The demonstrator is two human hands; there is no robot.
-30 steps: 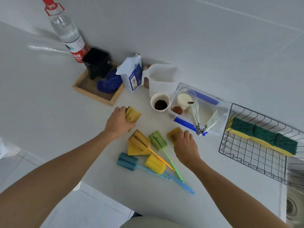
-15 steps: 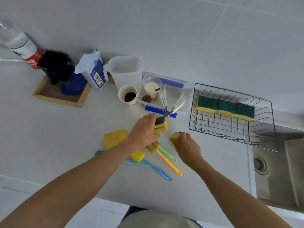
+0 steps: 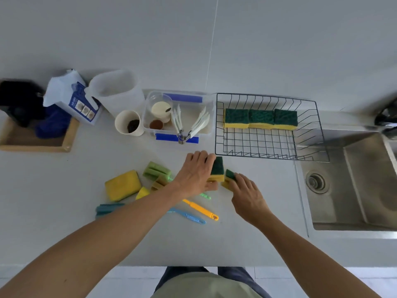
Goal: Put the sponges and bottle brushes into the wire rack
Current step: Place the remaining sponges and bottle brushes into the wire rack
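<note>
My left hand [image 3: 194, 175] grips a green-and-yellow sponge [image 3: 217, 169] just in front of the black wire rack [image 3: 268, 147]. Beside it, my right hand [image 3: 247, 195] holds a second green-and-yellow sponge [image 3: 229, 176]; the two sponges almost touch. Three such sponges [image 3: 261, 118] stand in a row at the back of the rack. On the counter to the left lie a plain yellow sponge [image 3: 122, 185] and several bottle brushes: a green-headed one [image 3: 155, 172], a teal-headed one [image 3: 107, 209], an orange handle [image 3: 200, 209] and a blue handle [image 3: 189, 217]. My left forearm hides part of them.
A steel sink [image 3: 354, 181] lies right of the rack. Behind the brushes stand a clear tub with blue clips [image 3: 178, 117], a paper cup [image 3: 128, 123], a white jug [image 3: 117, 91], a paper bag [image 3: 72, 97] and a wooden tray [image 3: 36, 138].
My left hand carried its sponge from the far left across to the rack's front. My right hand lifted the other sponge. The view swung right, bringing the sink in.
</note>
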